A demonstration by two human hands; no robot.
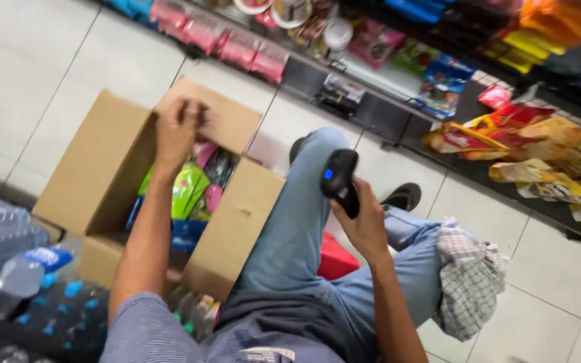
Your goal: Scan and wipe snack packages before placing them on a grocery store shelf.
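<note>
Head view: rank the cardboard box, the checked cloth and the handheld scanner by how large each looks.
1. Cardboard box, by far the largest.
2. Checked cloth, on the person's knee.
3. Handheld scanner, held in the right hand, the smallest.
The scanner is raised nearer the camera, yet it looks the smallest.

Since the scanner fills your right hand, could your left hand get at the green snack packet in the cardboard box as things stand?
Probably yes. The left hand is over the open cardboard box, its flaps are folded out, and the green snack packet lies on top, just beside the wrist, uncovered.
</note>
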